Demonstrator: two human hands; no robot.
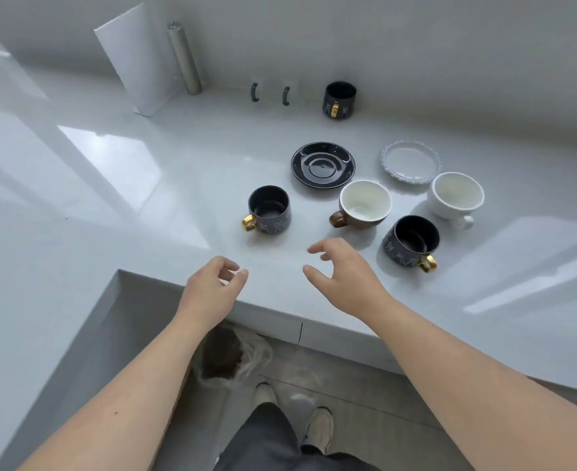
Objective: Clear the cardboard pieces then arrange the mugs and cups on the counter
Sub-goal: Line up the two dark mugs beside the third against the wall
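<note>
On the white counter (144, 232) stand three dark mugs with gold handles: one at the left (269, 209), one at the right front (411, 241) and one by the back wall (339, 99). A brown cup with a cream inside (364, 203) and a white cup (455, 197) stand between them. Behind them lie a black saucer (323, 164) and a white frilled saucer (411, 161). My left hand (212, 290) hovers over the counter's front edge, fingers loosely curled and holding nothing. My right hand (341, 277) hovers open just in front of the brown cup. No cardboard shows on the counter.
A white board (137, 59) and a metal cylinder (185, 57) lean at the back left wall. Two pale mugs with green handles (270, 93) stand by the wall, hard to make out. Below the counter edge, a clear bag with something brown (229, 358) lies on the floor by my feet.
</note>
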